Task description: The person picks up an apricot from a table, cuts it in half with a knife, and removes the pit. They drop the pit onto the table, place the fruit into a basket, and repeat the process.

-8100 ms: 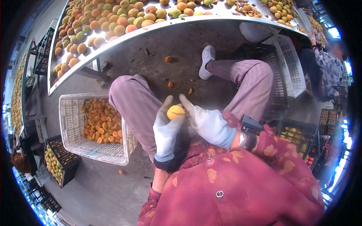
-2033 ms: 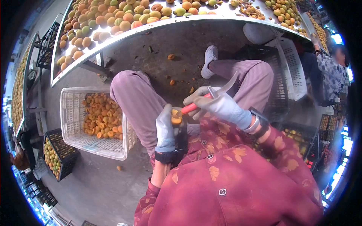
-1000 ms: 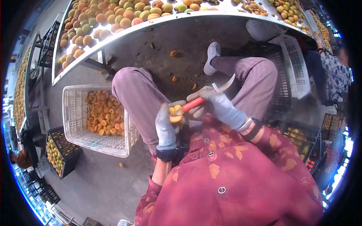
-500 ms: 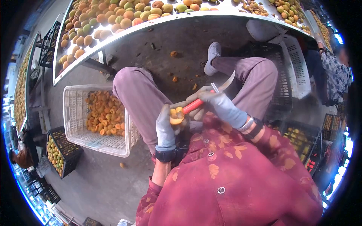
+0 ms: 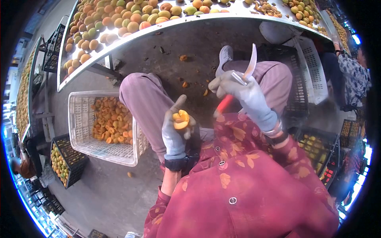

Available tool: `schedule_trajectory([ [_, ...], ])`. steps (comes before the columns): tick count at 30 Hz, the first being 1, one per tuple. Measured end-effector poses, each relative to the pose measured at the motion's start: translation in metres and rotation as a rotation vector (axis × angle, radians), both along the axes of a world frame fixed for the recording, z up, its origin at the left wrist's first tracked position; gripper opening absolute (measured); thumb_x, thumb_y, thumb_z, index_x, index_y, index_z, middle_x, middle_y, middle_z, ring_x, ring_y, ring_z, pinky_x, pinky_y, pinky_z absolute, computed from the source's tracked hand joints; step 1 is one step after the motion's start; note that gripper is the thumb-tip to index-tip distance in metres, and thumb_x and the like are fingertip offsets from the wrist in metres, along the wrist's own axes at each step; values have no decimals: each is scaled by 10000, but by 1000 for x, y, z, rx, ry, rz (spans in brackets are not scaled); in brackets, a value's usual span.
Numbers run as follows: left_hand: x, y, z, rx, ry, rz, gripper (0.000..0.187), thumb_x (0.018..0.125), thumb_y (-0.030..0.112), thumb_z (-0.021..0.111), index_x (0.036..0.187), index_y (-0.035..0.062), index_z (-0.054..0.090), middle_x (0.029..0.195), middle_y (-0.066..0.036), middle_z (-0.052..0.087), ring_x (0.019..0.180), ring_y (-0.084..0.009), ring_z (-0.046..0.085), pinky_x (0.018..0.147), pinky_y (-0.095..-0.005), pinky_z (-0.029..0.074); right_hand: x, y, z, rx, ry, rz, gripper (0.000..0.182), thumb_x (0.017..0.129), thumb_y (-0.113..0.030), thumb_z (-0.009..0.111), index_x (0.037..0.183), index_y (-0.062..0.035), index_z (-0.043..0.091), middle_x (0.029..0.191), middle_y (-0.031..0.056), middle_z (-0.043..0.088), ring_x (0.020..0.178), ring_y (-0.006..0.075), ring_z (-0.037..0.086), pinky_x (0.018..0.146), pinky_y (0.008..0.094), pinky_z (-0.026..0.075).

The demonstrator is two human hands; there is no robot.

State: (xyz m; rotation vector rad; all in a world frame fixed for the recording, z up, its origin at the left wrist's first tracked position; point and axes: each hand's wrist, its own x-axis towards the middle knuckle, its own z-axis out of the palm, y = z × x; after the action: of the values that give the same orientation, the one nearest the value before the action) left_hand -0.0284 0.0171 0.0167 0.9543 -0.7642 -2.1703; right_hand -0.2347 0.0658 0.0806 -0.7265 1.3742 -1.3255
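Cut apricot pieces (image 5: 181, 120), orange and opened, lie in the palm of my left hand (image 5: 174, 129), a grey-white glove with its fingers curled loosely round them. To the right and higher up, my right hand (image 5: 246, 93), also gloved, grips a knife with a curved blade (image 5: 251, 63) pointing up and a red handle (image 5: 225, 104) showing below the fingers. A short metallic rod (image 5: 239, 78) sticks out by the blade. The hands are apart, above my lap.
A white crate (image 5: 137, 148) of cut apricots stands beside my leg. Whole apricots cover the metal-edged table (image 5: 158, 27) ahead. Black crates (image 5: 75, 174) stand at both sides. A person in a patterned top (image 5: 354, 75) is at the far right.
My right hand has moved up and right, away from my left hand, with the knife blade now turned upward. My left hand has opened somewhat, showing the apricot pieces.
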Motion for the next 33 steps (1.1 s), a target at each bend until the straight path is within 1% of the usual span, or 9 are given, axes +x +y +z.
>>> schedule_trajectory([
  [4, -9, -1, 3, -68, -34, 29, 629, 992, 436, 318, 1383, -52, 379, 584, -86, 571, 347, -71, 343, 376, -198, 305, 34, 1, 5, 292, 209, 216, 284, 902, -348, 630, 960, -72, 663, 720, 41, 671, 621, 101, 641, 554, 257, 495],
  [7, -25, 2, 7, -29, -42, 294, 609, 993, 450, 331, 1325, -41, 468, 948, -133, 650, 703, -125, 599, 659, -241, 504, 68, -7, -4, 391, 376, 311, 168, 886, -171, 660, 1014, -65, 632, 834, 6, 649, 674, 76, 609, 625, 219, 482],
  [8, -8, 0, -5, -138, -7, 106, 596, 1008, 432, 310, 1314, -52, 476, 1093, -136, 629, 974, -177, 597, 899, -301, 464, 72, -8, -11, 387, 373, 318, 168, 886, -171, 660, 1014, -65, 632, 834, 6, 649, 674, 76, 609, 625, 219, 482],
  [15, -4, 8, 18, -566, -270, 80, 547, 1030, 399, 359, 1266, -74, 500, 1177, -162, 616, 1074, -213, 581, 962, -317, 436, 65, -11, -26, 78, -255, 148, 211, 860, -115, 698, 1021, -3, 620, 922, 24, 646, 869, 85, 608, 756, 234, 502],
  [17, -2, 10, 17, -564, -250, 93, 619, 1001, 471, 412, 1269, -82, 494, 1194, -164, 604, 1086, -212, 572, 965, -324, 437, 60, -9, -34, 128, -249, 169, 228, 862, -180, 710, 1000, -18, 625, 774, -14, 624, 610, 27, 535, 533, 193, 444],
  [20, -2, 11, 19, -602, -118, 129, 626, 969, 453, 509, 1341, -44, 436, 1195, -131, 614, 925, -124, 591, 666, -197, 470, 65, -11, -32, 142, -328, 127, 237, 881, -194, 691, 1021, -15, 626, 784, 10, 648, 490, 11, 489, 423, 173, 369],
  [28, 7, 10, 7, -724, -257, 153, 742, 912, 554, 523, 1348, -41, 445, 1261, -134, 576, 1068, -194, 578, 877, -290, 480, 72, -12, -29, 151, -322, 91, 234, 907, -200, 656, 1028, -3, 620, 814, 28, 664, 449, 9, 469, 391, 174, 351],
  [31, 8, 8, 6, -806, -294, 175, 706, 911, 520, 552, 1323, -47, 471, 1265, -146, 574, 1131, -226, 566, 960, -323, 456, 70, -12, -25, 118, -228, 140, 241, 899, -205, 660, 1028, -6, 620, 819, 36, 668, 516, 39, 540, 456, 194, 424],
  [33, 12, 2, 5, -879, -339, 190, 645, 919, 476, 566, 1302, -38, 491, 1251, -147, 590, 1121, -230, 581, 954, -327, 464, 67, -11, -15, 19, 182, 203, 245, 872, -112, 665, 1082, 6, 620, 961, 39, 661, 843, 83, 608, 759, 243, 504],
])
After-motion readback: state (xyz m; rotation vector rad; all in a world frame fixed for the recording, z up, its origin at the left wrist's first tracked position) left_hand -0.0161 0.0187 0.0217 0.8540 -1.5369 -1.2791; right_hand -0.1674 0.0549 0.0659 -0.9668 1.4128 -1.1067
